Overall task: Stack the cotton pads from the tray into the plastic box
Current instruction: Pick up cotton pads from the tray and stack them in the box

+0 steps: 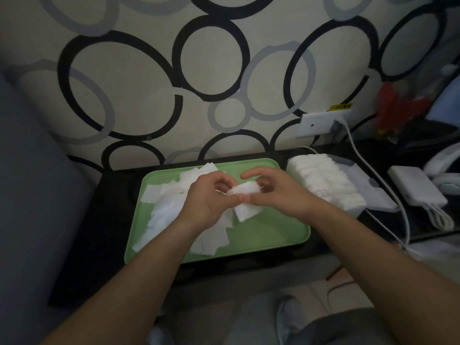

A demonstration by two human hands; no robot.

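1. Hands meet over the middle of the green tray [286,245]. The left hand [209,197] and the right hand [278,192] both pinch a small bundle of cotton pads [245,190] between curled fingers and thumbs.
2. Loose cotton pads [169,207] lie scattered over the tray's left half, under and beside the left hand; one more sits just below the bundle.
3. The plastic box [373,195] stands just right of the tray on the dark tabletop [112,220], near the right hand but apart from it, with a row of stacked pads [323,178] inside.
4. A white power bank [415,188] lies further right, with a wall socket [321,125] above the box.
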